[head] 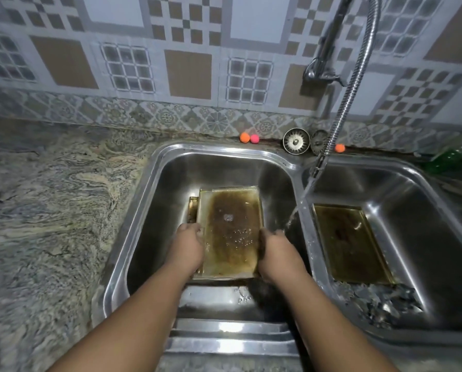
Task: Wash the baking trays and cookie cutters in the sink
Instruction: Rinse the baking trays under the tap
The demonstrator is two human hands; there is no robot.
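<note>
Item, left basin of the sink (157, 224): stained baking tray (230, 237). I hold it with my left hand (189, 238) curled over its left edge and my right hand (275, 249) gripping its right edge.
Beneath it: another tray's edge (193, 210).
Right basin: second tray (350, 245), lying flat.
Hose nozzle (320, 163): water running by the divider.

Left hand (188, 245) and right hand (278, 251): bare. Left forearm (144, 304) and right forearm (331, 312): bare, uncovered down to the frame's edge. Right hand has a dark patch on the side facing the left sink basin's (171, 167) centre; grime or shadow, can't tell.
</note>
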